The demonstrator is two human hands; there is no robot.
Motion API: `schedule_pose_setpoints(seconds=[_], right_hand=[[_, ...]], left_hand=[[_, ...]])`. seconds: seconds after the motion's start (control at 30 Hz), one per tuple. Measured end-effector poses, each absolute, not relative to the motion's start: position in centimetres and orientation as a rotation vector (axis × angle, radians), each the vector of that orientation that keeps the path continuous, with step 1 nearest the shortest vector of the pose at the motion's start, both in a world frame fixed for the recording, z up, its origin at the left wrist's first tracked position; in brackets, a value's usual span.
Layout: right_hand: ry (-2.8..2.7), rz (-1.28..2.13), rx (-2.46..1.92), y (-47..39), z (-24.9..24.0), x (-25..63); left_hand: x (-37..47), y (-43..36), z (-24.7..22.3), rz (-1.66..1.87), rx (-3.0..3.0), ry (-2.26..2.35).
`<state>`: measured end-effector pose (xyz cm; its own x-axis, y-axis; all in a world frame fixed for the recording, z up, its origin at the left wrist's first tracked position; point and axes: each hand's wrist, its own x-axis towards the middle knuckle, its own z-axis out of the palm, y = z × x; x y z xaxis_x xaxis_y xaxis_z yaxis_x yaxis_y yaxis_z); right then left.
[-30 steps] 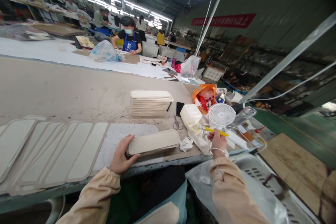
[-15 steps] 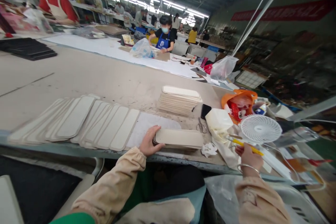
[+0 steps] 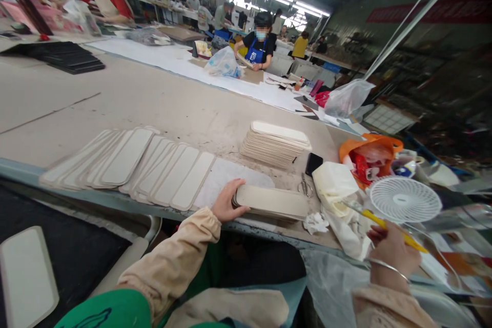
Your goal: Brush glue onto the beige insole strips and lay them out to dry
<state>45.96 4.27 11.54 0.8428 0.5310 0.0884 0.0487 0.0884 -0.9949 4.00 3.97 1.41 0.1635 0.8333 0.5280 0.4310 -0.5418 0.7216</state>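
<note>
At the table's near edge, my left hand [image 3: 229, 202] is closed around the left end of a low stack of long, pale panels with rounded corners [image 3: 272, 200]. My right hand [image 3: 397, 252] grips a yellow-handled brush [image 3: 374, 219] out to the right. Its thin tip points left, close to a white, block-shaped container [image 3: 335, 180] with yellowish residue; whether they touch I cannot tell. A row of overlapping pale panels [image 3: 126, 158] fans out to the left of a white sheet [image 3: 215, 178]. Behind the low stack stands a taller stack of panels [image 3: 271, 144].
Scissors [image 3: 306, 186], a phone [image 3: 314, 163] and crumpled tissue [image 3: 315, 223] lie beside the container. A white fan [image 3: 405, 199] and an orange bag [image 3: 348, 149] crowd the right side. Black sheets [image 3: 73, 56] sit far left. A co-worker in a blue apron [image 3: 255, 55] works across the table.
My right hand has moved right and nearer to me with the brush. My left hand stays on the low stack. The view has shifted, and the co-worker opposite has raised a flat piece.
</note>
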Motion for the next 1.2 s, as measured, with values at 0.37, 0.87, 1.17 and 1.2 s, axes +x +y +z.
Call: schedule_pose_setpoints(seconds=[0.37,0.87,1.17,1.2], right_hand=[[-0.949,1.097,-1.215,3.2,11.9,27.0],[-1.221,0.900,-1.526,3.6,10.4,26.5],[-1.112,0.589,-1.752,2.9,10.7,33.9],[-1.109,0.559,-1.770,2.7,10.8,34.4]], left_hand=[[4.0,4.0,1.1,1.351,2.013,1.204],[4.1,4.0,1.1,1.351,1.996,1.187],[4.0,4.0,1.2,1.342,2.009,1.193],[4.0,4.0,1.2,1.331,2.010,1.200]])
